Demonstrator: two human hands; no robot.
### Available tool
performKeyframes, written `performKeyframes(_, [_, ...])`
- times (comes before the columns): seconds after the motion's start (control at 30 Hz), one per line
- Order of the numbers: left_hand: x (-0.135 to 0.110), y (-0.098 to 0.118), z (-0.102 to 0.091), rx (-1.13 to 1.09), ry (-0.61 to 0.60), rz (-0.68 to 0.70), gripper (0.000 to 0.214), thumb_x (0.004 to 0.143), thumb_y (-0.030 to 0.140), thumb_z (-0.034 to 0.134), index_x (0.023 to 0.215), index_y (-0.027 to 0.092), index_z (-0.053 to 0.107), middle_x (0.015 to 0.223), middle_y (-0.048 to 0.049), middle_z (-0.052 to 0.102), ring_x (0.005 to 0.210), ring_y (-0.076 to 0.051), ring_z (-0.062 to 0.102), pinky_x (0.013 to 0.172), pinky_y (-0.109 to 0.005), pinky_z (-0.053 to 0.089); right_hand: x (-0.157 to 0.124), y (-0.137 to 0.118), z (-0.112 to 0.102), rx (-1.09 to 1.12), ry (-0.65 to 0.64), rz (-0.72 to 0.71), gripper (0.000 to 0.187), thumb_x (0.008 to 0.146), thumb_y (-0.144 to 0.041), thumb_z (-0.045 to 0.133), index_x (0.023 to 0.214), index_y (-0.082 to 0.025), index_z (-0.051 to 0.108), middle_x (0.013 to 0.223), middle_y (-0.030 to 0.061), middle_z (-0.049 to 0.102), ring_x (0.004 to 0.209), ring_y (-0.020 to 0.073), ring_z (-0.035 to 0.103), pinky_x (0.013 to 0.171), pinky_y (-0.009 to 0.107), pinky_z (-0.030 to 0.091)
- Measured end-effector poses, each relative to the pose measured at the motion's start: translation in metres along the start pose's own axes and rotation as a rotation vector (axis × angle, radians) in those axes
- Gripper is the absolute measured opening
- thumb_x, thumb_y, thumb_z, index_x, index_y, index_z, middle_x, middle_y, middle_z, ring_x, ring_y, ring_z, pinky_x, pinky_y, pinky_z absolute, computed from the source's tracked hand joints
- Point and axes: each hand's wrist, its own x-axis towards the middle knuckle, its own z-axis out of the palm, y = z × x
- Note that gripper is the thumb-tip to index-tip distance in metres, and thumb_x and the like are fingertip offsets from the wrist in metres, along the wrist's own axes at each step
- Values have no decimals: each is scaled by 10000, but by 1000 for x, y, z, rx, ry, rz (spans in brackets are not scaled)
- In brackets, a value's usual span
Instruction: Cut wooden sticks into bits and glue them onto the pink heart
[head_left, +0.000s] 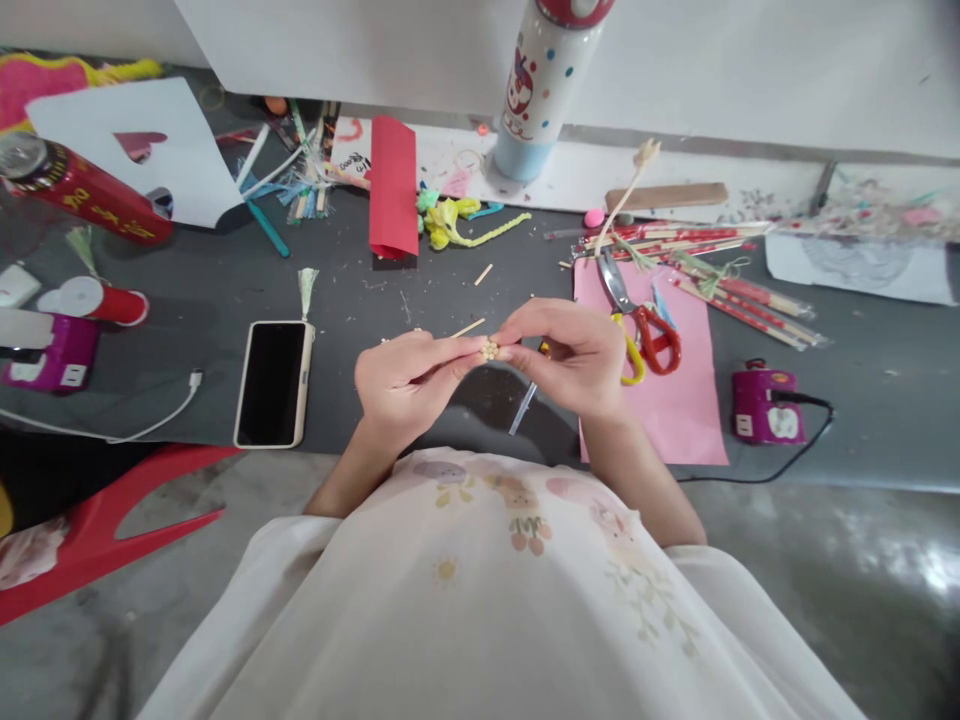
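Both hands meet above the near edge of the dark table point(420, 290). My left hand point(405, 380) is closed, pinching a small pale bundle of short sticks point(490, 349) from the left. My right hand point(574, 355) is closed too, its fingertips pressed on the same bundle from the right. A thin wooden stick point(469, 328) pokes out behind the left fingers. Below the right hand a thin clear rod point(523, 408) lies on the table.
A phone point(274, 382) lies left of my hands, a white cable point(161, 415) beside it. Red-and-yellow scissors point(641, 330) rest on pink paper point(675, 400). A purple charger point(765, 405) sits right. Folded red paper point(392, 185), a spotted bottle point(544, 85) and wrapped chopsticks point(720, 270) lie behind.
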Motion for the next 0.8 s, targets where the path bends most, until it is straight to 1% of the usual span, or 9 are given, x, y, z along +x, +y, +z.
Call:
performKeyframes(0.13, [0, -1, 1, 4, 9, 37, 245, 720, 155, 752, 912, 307, 752, 679, 50, 724, 477, -40, 503, 436, -191, 380, 0, 1, 0, 0, 6, 3, 114, 769, -292, 733, 840, -204, 716, 761, 20, 711, 685, 135, 641, 648, 287, 528])
performKeyframes(0.2, [-1, -2, 2, 27, 21, 19, 194, 729, 175, 748, 888, 286, 755, 631, 45, 697, 455, -39, 478, 422, -194, 362, 0, 1, 1, -4, 16, 20, 121, 761, -296, 741, 840, -209, 715, 769, 18, 711, 692, 135, 643, 652, 286, 529])
performKeyframes(0.3, [-5, -6, 4, 46, 72, -24, 144, 746, 227, 740, 885, 262, 752, 574, 45, 641, 427, -35, 441, 411, -197, 346, -1, 0, 4, -26, 87, 66, 115, 757, -297, 745, 832, -217, 711, 775, 13, 708, 703, 131, 640, 649, 277, 525])
performKeyframes(0.4, [-7, -8, 7, 21, 122, -67, 157, 743, 261, 747, 899, 258, 745, 492, 69, 536, 405, -34, 399, 414, -204, 339, -1, -2, 8, -50, 133, 96, 93, 783, -303, 720, 825, -222, 709, 778, 9, 705, 713, 128, 639, 649, 272, 523])
performKeyframes(0.47, [-8, -9, 9, 4, 134, -100, 155, 741, 269, 749, 895, 258, 742, 448, 86, 446, 395, -35, 370, 412, -208, 326, -1, -2, 9, -56, 113, 92, 86, 798, -298, 705, 843, -226, 712, 789, 9, 709, 720, 130, 644, 660, 276, 528])
performKeyframes(0.53, [-8, -9, 10, -7, 138, -120, 147, 740, 265, 749, 887, 258, 740, 438, 90, 402, 392, -34, 352, 407, -210, 313, -1, -3, 9, -61, 97, 78, 93, 793, -291, 708, 864, -231, 716, 798, 8, 713, 723, 134, 647, 668, 281, 532])
performKeyframes(0.6, [-7, -9, 9, -6, 136, -119, 145, 735, 252, 752, 880, 257, 741, 440, 89, 407, 396, -35, 360, 406, -207, 315, -1, -2, 9, -63, 97, 69, 93, 785, -279, 715, 866, -233, 717, 798, 6, 713, 722, 135, 647, 666, 281, 533])
performKeyframes(0.67, [-7, -9, 9, 6, 134, -101, 153, 728, 236, 758, 879, 257, 744, 451, 83, 457, 407, -36, 393, 411, -200, 332, 0, -2, 9, -59, 96, 62, 75, 791, -259, 709, 860, -229, 718, 795, 6, 712, 720, 133, 647, 661, 277, 530])
performKeyframes(0.8, [-7, -8, 7, 25, 125, -47, 168, 735, 215, 749, 899, 255, 748, 639, 37, 674, 438, -26, 462, 428, -184, 380, 0, -2, 8, -81, 97, 52, 64, 799, -247, 697, 856, -225, 718, 784, 6, 710, 715, 131, 646, 656, 273, 527])
